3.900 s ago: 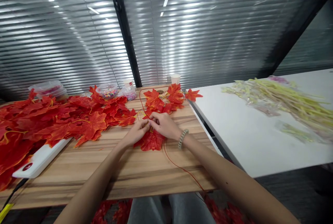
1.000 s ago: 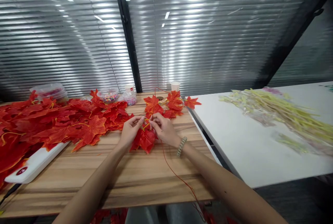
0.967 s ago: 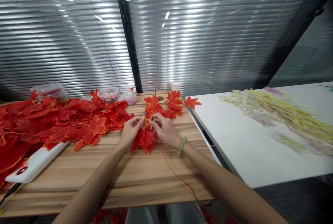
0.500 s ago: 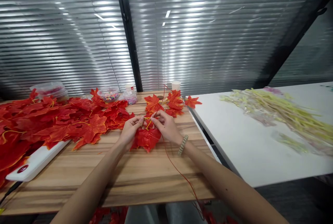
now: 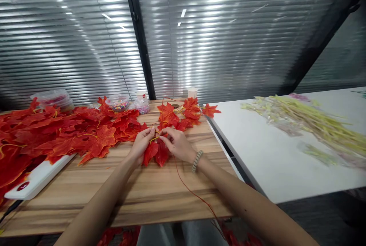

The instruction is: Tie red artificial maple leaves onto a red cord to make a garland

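Note:
My left hand [image 5: 142, 143] pinches the yellow stem of a red maple leaf [image 5: 150, 152] over the wooden table. Close beside it, my right hand [image 5: 177, 143], with a beaded bracelet on the wrist, has its fingers closed at the stems and a thin red cord. The red cord [image 5: 185, 185] loops up above the fingers and trails down over the table's front edge. Another red leaf [image 5: 162, 153] hangs under the fingertips. Just beyond my hands lie joined red leaves [image 5: 191, 109]. The exact grip is too small to make out.
A big pile of red leaves [image 5: 97, 141] covers the left side, partly over a white power strip [image 5: 37, 179]. Behind stand bead tubs [image 5: 117, 103] and paper cups [image 5: 192, 92]. Yellow stems [image 5: 317, 124] lie on the white table [image 5: 286, 177] at right.
My right hand has shifted slightly left and down, closer to my left hand. The held leaves have turned and now hang as two separate shapes. The cord's loop stands further left.

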A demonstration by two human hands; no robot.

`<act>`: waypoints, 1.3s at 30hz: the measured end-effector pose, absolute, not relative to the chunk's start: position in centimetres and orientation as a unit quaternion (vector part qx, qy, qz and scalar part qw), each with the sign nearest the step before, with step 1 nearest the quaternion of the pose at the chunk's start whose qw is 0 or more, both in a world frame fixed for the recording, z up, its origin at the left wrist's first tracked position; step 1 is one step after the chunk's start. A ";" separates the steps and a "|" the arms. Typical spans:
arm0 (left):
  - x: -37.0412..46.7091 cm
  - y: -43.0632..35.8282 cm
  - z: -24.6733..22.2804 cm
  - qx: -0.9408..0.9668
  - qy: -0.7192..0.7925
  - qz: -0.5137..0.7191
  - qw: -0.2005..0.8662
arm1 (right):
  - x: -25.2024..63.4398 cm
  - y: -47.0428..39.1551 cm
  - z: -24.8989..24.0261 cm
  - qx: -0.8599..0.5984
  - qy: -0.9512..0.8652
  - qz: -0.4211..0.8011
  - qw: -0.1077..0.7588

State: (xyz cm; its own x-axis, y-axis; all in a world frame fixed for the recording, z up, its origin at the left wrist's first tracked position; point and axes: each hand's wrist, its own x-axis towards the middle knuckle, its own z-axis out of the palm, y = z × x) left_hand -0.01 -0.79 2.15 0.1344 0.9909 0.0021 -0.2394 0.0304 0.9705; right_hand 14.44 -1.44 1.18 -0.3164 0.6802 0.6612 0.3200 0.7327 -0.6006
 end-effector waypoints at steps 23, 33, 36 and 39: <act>-0.2 -0.5 1.7 0.462 0.391 0.504 0.616 | 14.4 -1.5 1.2 -0.309 -0.809 0.166 0.471; 0.3 -1.0 2.2 0.450 0.407 0.511 0.609 | 14.5 -1.8 1.2 -0.301 -0.824 0.161 0.453; 0.2 -0.9 2.0 0.451 0.405 0.508 0.612 | 14.5 -1.7 1.2 -0.302 -0.828 0.164 0.443; 0.1 -0.8 1.8 0.459 0.407 0.495 0.615 | 14.5 -1.7 1.3 -0.302 -0.832 0.168 0.435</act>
State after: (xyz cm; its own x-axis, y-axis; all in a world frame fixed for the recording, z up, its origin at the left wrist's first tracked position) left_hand 0.14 -0.79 1.77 0.1781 0.9830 -0.0457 -0.2347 0.0875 0.9681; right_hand 14.52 -1.73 1.29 -0.4395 0.6481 0.6219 0.3555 0.7613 -0.5422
